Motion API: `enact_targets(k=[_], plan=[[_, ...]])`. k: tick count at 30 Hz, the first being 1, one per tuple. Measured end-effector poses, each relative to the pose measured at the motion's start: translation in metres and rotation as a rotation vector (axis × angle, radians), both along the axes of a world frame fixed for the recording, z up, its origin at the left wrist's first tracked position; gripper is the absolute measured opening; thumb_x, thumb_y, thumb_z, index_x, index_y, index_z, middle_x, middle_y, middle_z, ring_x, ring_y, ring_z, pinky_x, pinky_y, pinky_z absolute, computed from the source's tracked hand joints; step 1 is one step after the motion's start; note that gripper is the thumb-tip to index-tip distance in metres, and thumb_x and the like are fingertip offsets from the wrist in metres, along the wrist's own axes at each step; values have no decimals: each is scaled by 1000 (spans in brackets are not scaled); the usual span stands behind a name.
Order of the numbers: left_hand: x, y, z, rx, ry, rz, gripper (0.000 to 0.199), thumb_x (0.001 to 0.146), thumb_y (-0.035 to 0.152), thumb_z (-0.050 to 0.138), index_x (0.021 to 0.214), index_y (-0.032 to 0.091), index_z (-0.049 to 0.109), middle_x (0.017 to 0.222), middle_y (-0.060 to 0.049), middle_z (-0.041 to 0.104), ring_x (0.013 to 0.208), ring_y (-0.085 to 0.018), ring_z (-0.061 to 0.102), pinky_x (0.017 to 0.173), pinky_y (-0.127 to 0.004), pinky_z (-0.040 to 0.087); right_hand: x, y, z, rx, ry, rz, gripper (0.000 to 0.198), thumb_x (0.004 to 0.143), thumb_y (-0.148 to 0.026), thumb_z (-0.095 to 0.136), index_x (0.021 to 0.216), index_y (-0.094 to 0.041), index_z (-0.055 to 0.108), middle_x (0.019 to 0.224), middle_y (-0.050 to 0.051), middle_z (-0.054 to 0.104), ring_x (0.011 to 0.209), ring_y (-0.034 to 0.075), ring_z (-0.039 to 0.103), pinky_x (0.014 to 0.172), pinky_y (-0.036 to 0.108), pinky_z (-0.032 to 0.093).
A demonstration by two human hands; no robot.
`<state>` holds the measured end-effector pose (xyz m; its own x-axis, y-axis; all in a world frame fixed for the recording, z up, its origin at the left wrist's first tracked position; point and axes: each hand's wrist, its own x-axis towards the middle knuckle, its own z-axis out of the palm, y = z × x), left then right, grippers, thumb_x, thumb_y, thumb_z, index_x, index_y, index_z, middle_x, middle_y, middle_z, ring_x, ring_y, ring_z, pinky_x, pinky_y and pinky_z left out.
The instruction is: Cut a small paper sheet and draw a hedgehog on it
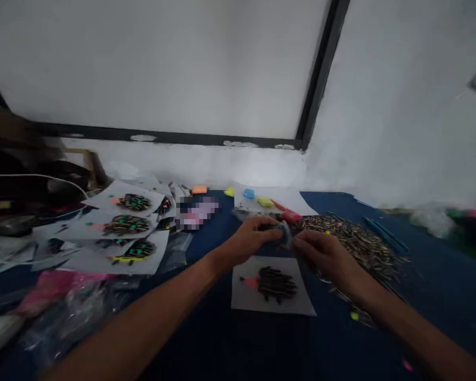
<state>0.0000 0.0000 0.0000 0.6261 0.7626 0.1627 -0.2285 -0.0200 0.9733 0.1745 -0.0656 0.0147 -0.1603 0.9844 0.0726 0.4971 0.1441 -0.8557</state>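
Clear plastic bag [287, 234] is probably light, floppy, kinda slippery, so pinch its edge; your left hand [254, 238] grips it, can't tell if your right hand [328, 253] does

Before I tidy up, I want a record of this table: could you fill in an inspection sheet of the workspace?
Surface: dark blue tabletop, largely covered at left and right.
Work things: white paper sheet bearing a pink-and-dark hedgehog-like figure; loose pile of thin brown stick-like pieces; small translucent bluish packet, blurred.
Clutter: overlapping white sheets with green-dotted figures, crumpled clear plastic, pink plastic-looking bundle, all at left.
Hands: bare left hand pinches the packet; bare right hand is close by, contact unclear.
Cables: thin white cable-like line, far left.
Surroundings: white wall, thick black frame bars.
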Motion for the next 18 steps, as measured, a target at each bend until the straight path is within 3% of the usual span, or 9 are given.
enact_targets(k=[6, 12, 18], plan=[[3, 0, -5, -31, 15, 45, 23, 67, 30, 75, 76, 11, 65, 69, -4, 63, 62, -12, 58, 65, -27, 46, 7, 8, -16, 68, -15, 24, 27, 81, -45, 58, 77, -18, 60, 59, -1, 55, 50, 11, 47, 46, 24, 32], [3, -1, -3, -89, -20, 35, 21, 67, 26, 75, 75, 11, 63, 69, -2, 61, 62, -11, 58, 64, -27, 46, 3, 6, -10, 17, 49, -1, 26, 80, -43, 58, 71, -19, 56, 54, -4, 48, 45, 8, 42, 42, 22, 27], [0, 0, -1, -42, -33, -31, 20, 71, 27, 73, 77, 10, 65, 72, -3, 61, 64, -11, 58, 63, -25, 44, 1, 0, -4, -46, 168, -3, 30, 81, -48, 58, 72, -20, 53, 56, -5, 48, 46, 8, 42, 42, 21, 27]])
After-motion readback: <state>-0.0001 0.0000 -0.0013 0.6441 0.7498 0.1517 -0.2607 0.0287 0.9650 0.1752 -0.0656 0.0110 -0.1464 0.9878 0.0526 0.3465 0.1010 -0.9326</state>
